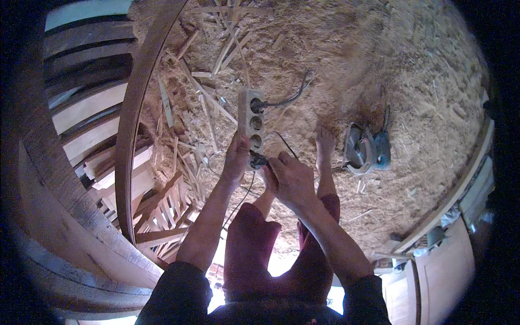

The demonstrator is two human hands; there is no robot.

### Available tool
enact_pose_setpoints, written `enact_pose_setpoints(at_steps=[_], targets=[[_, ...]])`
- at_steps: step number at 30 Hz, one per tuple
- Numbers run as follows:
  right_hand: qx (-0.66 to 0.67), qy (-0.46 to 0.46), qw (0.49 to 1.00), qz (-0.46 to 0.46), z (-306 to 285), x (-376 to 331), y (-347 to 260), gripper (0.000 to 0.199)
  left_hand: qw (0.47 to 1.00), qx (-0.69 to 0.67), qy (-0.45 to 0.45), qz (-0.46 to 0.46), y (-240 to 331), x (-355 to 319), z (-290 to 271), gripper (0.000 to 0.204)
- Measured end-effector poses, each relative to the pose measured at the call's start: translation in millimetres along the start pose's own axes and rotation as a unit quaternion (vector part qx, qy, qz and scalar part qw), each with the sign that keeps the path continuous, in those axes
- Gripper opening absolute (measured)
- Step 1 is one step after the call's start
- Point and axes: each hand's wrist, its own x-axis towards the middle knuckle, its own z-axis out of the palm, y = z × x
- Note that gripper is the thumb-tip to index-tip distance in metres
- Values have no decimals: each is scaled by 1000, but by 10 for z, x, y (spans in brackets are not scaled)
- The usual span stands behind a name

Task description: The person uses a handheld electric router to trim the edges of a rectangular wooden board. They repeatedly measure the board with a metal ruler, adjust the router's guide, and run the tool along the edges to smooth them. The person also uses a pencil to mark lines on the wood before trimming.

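A pale power strip [243, 114] with a row of round sockets is held up in front of me. My left hand [236, 158] is closed round the strip's lower left side. At the strip's lowest socket sits a dark plug [258, 160], and my right hand [288, 177] grips it with bent fingers. Whether that plug is fully seated I cannot tell. In the top socket a second black plug [257, 105] is pushed in, its cord running off to the right. Between them the middle sockets show bare.
On the sawdust-covered floor [422, 81] at right lies a circular saw [357, 147] with blue-green housing, beside my bare foot [325, 142]. Wood offcuts [222, 54] are scattered up front. Stacked boards [92, 76] and a long curved-looking beam [132, 114] stand at left. Planks edge the right.
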Motion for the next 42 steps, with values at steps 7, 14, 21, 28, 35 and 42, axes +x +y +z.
enact_pose_setpoints(at_steps=[7, 14, 21, 28, 35, 42], targets=[[25, 13, 998, -47, -41, 0, -64, 20, 997, 73, -2, 32, 197, -191, 105, 67], [83, -25, 996, -16, -154, 1, -42, 22, 990, 136, 1, 32, 492, -294, 250, 63], [137, -56, 989, -12, -212, 36, -39, 24, 997, 76, 10, 13, 457, -272, 223, 57], [147, -50, 988, -6, -163, 71, -49, 23, 998, 54, 13, -17, 462, -231, 136, 49], [75, -66, 994, -33, -93, 70, -91, 23, 999, 45, 15, -10, 572, -299, 236, 47], [74, -66, 995, -10, 128, -22, -234, 20, 995, 94, 21, -18, 355, -307, 110, 45]])
